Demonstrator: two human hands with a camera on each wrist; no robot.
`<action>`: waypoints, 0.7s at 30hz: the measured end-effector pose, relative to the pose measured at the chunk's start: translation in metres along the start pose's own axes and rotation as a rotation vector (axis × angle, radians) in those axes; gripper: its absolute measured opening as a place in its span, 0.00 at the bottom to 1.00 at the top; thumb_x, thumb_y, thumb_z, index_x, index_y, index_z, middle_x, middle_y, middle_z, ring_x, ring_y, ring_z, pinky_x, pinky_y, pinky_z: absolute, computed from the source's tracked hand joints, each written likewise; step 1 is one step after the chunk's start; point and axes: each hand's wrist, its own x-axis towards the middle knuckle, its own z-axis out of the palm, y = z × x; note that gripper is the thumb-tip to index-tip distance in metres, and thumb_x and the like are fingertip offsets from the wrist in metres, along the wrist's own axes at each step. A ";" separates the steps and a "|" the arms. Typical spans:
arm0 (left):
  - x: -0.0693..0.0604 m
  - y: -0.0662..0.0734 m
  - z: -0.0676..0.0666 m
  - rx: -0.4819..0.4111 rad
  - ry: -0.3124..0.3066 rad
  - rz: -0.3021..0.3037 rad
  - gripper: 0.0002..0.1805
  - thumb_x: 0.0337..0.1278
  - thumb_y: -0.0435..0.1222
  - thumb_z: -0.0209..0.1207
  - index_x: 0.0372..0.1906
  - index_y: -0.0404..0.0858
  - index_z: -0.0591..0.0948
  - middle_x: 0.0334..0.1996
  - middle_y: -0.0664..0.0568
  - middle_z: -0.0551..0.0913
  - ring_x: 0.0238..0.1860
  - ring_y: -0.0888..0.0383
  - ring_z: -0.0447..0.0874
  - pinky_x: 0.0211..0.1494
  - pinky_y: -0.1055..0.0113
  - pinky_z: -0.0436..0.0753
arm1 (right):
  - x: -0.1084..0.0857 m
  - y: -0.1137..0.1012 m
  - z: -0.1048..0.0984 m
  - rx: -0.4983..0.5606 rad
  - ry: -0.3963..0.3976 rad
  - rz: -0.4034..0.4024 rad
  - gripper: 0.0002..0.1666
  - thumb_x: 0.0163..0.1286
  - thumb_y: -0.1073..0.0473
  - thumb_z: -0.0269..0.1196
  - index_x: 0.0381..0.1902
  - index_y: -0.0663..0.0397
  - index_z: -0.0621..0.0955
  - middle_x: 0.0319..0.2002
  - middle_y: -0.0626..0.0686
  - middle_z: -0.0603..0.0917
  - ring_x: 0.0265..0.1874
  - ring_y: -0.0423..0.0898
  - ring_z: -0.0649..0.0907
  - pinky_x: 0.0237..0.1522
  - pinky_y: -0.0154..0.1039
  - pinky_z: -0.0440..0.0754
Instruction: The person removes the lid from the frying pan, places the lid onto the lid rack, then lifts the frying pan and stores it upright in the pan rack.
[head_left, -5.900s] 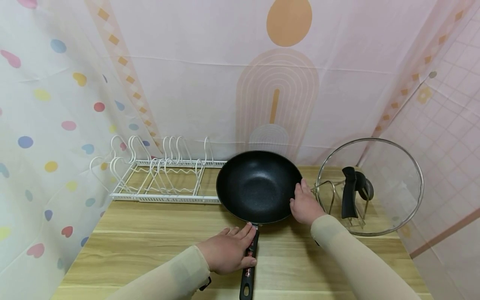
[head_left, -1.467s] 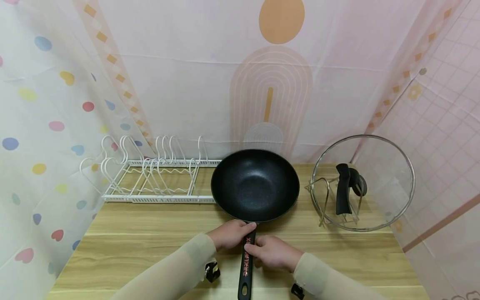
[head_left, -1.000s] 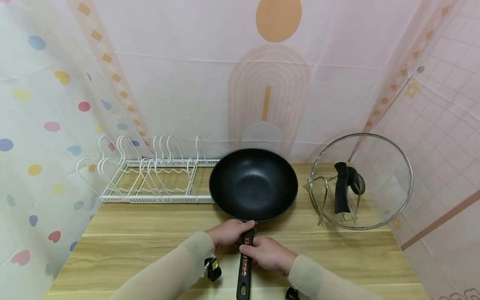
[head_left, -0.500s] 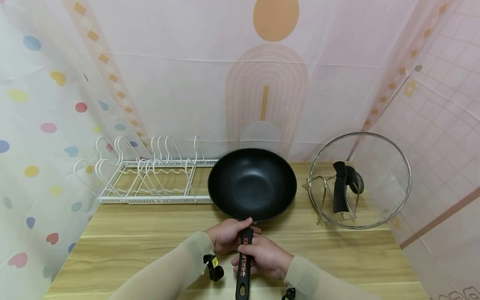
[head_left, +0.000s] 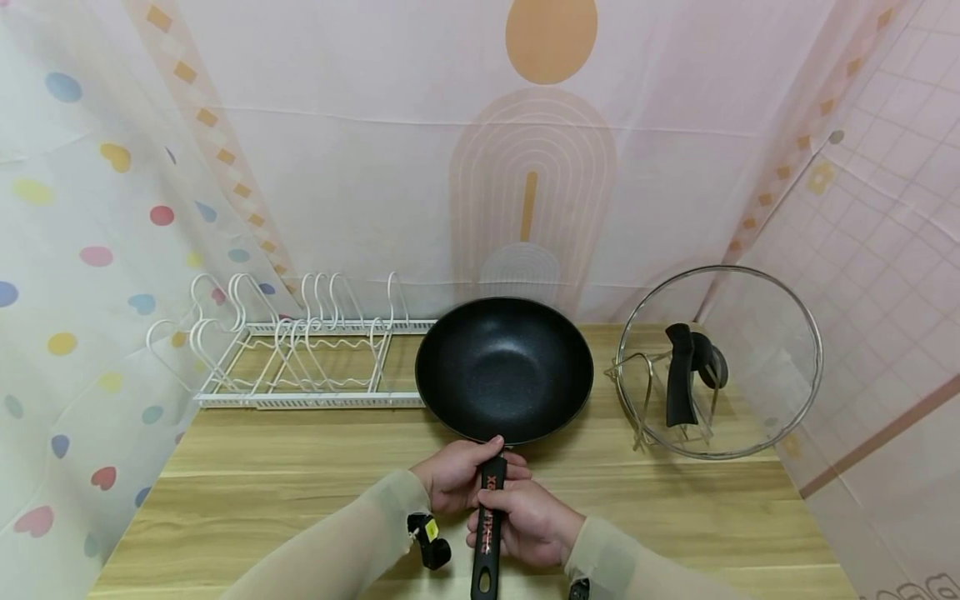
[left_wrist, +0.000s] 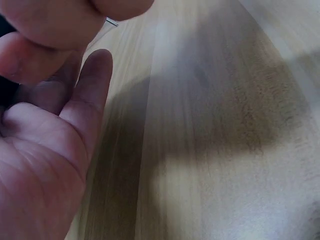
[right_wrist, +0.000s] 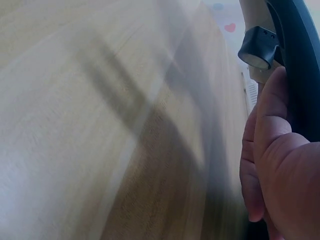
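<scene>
A black wok-shaped pan (head_left: 504, 371) is at the middle in the head view, its long black handle (head_left: 489, 521) pointing towards the person. The left hand (head_left: 453, 473) holds the handle close to the pan, thumb on top and fingers passing underneath to the right. Just below it, the right hand (head_left: 534, 523) grips the same handle from the right, thumb over it and fingertips showing on the left side. The left wrist view shows the open-faced palm of the left hand (left_wrist: 42, 170). In the right wrist view the right hand (right_wrist: 295, 175) lies against the dark handle (right_wrist: 302, 65).
A white wire dish rack (head_left: 322, 400) stands on the wooden table (head_left: 300, 467), left of the pan. At the right, a glass lid (head_left: 757, 375) with a black knob stands upright in a small wire stand (head_left: 647, 387). Patterned curtains hang behind and at both sides.
The right hand has gone from the pan's right rim to the handle, and the left hand, earlier laid over the handle, now holds it. Lately, fingers have spread further out beneath it.
</scene>
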 end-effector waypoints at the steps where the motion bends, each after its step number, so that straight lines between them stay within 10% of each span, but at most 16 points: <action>1: 0.000 0.000 0.000 -0.002 0.004 0.002 0.32 0.87 0.50 0.39 0.66 0.27 0.77 0.59 0.42 0.87 0.58 0.57 0.89 0.60 0.66 0.86 | 0.000 0.001 0.000 0.009 -0.002 0.001 0.16 0.86 0.56 0.48 0.61 0.61 0.69 0.36 0.50 0.82 0.35 0.41 0.86 0.46 0.38 0.86; 21: -0.002 0.000 0.004 0.025 0.025 0.018 0.28 0.87 0.50 0.38 0.58 0.33 0.81 0.44 0.54 0.92 0.49 0.57 0.89 0.45 0.69 0.86 | 0.001 0.009 0.001 0.107 -0.090 0.040 0.14 0.87 0.47 0.45 0.46 0.47 0.71 0.32 0.45 0.81 0.35 0.41 0.84 0.49 0.41 0.85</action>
